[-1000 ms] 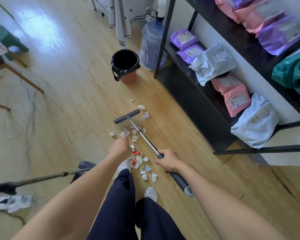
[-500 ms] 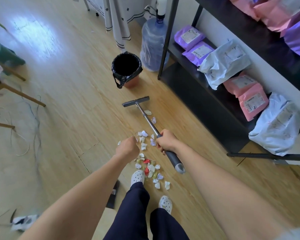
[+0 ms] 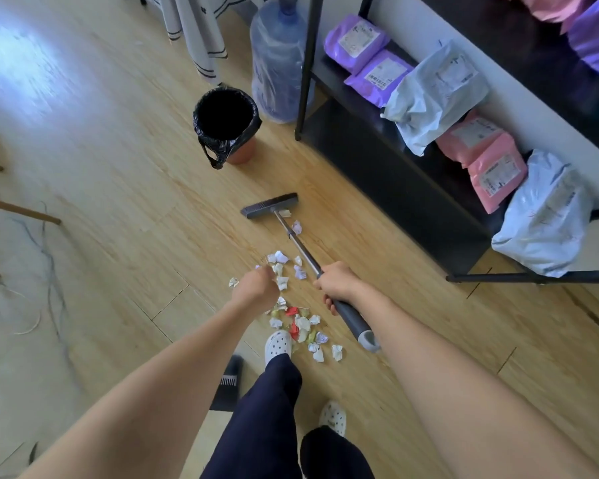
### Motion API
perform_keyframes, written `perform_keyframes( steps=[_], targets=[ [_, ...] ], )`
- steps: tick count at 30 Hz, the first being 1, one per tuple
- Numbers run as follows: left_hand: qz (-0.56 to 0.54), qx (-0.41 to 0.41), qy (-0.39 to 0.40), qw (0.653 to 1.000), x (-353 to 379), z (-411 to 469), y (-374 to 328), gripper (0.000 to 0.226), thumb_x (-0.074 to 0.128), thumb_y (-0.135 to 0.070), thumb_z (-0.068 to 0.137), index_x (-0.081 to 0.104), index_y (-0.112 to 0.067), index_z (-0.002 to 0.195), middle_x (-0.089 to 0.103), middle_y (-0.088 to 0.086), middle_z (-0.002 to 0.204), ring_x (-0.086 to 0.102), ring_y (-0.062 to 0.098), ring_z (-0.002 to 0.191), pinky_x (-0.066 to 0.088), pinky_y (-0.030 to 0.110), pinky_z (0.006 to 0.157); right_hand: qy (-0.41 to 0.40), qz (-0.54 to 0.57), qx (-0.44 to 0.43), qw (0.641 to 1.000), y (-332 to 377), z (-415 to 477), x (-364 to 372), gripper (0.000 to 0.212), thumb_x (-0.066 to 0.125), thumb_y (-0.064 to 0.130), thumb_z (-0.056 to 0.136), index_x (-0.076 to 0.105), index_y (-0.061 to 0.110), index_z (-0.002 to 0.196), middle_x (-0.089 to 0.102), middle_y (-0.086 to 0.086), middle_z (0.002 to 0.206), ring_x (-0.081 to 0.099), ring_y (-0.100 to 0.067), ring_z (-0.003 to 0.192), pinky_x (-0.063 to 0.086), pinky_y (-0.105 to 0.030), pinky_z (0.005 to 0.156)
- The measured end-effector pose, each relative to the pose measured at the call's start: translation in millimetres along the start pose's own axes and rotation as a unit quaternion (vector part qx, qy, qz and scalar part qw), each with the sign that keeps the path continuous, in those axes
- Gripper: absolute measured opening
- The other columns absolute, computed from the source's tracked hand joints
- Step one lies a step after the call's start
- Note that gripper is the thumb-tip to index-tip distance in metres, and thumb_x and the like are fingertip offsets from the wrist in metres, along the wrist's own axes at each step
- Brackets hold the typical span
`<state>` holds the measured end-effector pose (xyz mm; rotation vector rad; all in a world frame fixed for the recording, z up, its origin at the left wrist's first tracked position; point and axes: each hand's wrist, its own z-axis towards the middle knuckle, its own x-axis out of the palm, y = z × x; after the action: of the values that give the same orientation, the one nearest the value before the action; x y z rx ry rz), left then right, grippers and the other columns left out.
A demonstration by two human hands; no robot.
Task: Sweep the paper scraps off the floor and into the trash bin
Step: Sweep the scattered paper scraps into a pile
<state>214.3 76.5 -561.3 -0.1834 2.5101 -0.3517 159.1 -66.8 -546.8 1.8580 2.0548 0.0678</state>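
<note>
On the wooden floor [image 3: 118, 150], trash bin [image 3: 222, 146] ahead; broom head [image 3: 269, 205] between it and most paper scraps [image 3: 303, 326]. Right hand [image 3: 336, 285] grasps handle [image 3: 351, 321]; left hand [image 3: 255, 288] clenched, contents indiscernible. Best: short, low strokes gathering scraps together.

Paper scraps [image 3: 293, 316]: crumpled, mostly white with some red, purple and yellow-green, scattered loose on the wood floor. Two stray pieces lie just beside the broom [image 3: 293, 236] head. The broom has a grey brush head set on the floor, a metal shaft and a dark grip, and it slants back to the right hand [image 3: 336, 285], which grips it. Trash bin [image 3: 242, 153]: round, reddish-brown, black liner, upright and open, well apart beyond the brush head.
</note>
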Motion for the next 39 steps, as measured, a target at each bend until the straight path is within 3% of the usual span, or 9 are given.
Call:
perform_keyframes(
  steps=[4,8,15,17,20,24,29,32,39],
  targets=[
    [0.007,0.006,0.009,1.0,14,-13,2,0.046,0.032,-0.003,0.087,0.052,-0.012,0.128,0.066,0.015,0.106,0.061,0.028,0.077,0.045,0.029,0.056,-0.013,-0.032,-0.001,0.999,-24,-8,4,0.038,0.04,0.008,0.089,0.049,0.005,0.125,0.05,-0.009,0.066,0.045,-0.02,0.05,0.044,-0.031,0.054],
    [0.008,0.004,0.01,1.0,34,-33,9,0.046,0.033,-0.001,0.087,0.049,-0.006,0.129,0.069,0.016,0.101,0.064,0.028,0.084,0.052,0.037,0.069,-0.006,0.016,0.024,1.0,-51,-20,4,0.036,0.038,0.007,0.092,0.05,0.0,0.125,0.049,-0.009,0.06,0.042,-0.018,0.044,0.041,-0.028,0.048],
    [0.013,0.022,-0.011,1.0,88,-103,25,0.041,0.033,0.0,0.088,0.054,-0.006,0.123,0.062,0.014,0.116,0.059,0.026,0.092,0.052,0.037,0.081,0.008,0.062,0.039,0.997,-133,-66,26,0.035,0.036,0.006,0.093,0.049,-0.003,0.124,0.045,-0.008,0.056,0.039,-0.015,0.04,0.037,-0.023,0.039],
    [0.014,0.018,-0.015,1.0,110,-125,33,0.043,0.031,-0.001,0.088,0.053,-0.008,0.124,0.06,0.015,0.118,0.062,0.026,0.09,0.052,0.036,0.076,0.016,0.068,0.038,0.997,-157,-83,35,0.027,0.036,0.005,0.093,0.049,0.0,0.117,0.043,-0.007,0.056,0.038,-0.015,0.04,0.036,-0.022,0.038],
    [0.009,0.015,-0.015,1.0,139,-154,44,0.048,0.03,0.001,0.088,0.049,-0.011,0.132,0.058,0.015,0.12,0.06,0.023,0.078,0.047,0.029,0.061,0.025,0.067,0.032,0.997,-197,-102,48,0.032,0.036,0.006,0.096,0.048,-0.002,0.123,0.043,-0.007,0.056,0.037,-0.015,0.041,0.035,-0.021,0.036],
    [0.005,0.006,-0.035,0.999,168,-188,61,0.045,0.033,-0.002,0.091,0.048,-0.01,0.133,0.06,0.013,0.123,0.061,0.03,0.105,0.049,0.034,0.08,0.023,0.031,0.038,0.998,-251,-117,62,0.026,0.037,0.009,0.095,0.049,0.003,0.117,0.043,-0.008,0.057,0.037,-0.016,0.041,0.035,-0.023,0.039],
    [0.013,-0.012,-0.049,0.999,197,-215,82,0.044,0.035,-0.003,0.092,0.048,-0.011,0.133,0.057,0.012,0.13,0.058,0.03,0.114,0.048,0.035,0.089,-0.001,-0.016,0.01,1.0,-308,-131,69,0.026,0.038,0.007,0.089,0.052,0.005,0.11,0.045,-0.009,0.058,0.04,-0.016,0.041,0.038,-0.021,0.042],
    [0.014,-0.017,-0.051,0.998,207,-224,89,0.043,0.037,-0.003,0.092,0.049,-0.011,0.133,0.055,0.012,0.133,0.054,0.028,0.119,0.046,0.034,0.092,-0.011,-0.049,-0.029,0.998,-321,-139,73,0.034,0.039,0.009,0.086,0.052,0.005,0.118,0.047,-0.009,0.06,0.043,-0.017,0.041,0.04,-0.02,0.04],
    [-0.003,-0.004,-0.063,0.998,205,-227,103,0.042,0.034,-0.004,0.094,0.048,-0.012,0.133,0.056,0.012,0.133,0.056,0.028,0.117,0.049,0.034,0.091,-0.023,-0.091,-0.096,0.991,-300,-148,93,0.021,0.041,0.013,0.091,0.056,0.01,0.104,0.047,-0.006,0.063,0.045,-0.019,0.043,0.041,-0.021,0.039]
  ],
)
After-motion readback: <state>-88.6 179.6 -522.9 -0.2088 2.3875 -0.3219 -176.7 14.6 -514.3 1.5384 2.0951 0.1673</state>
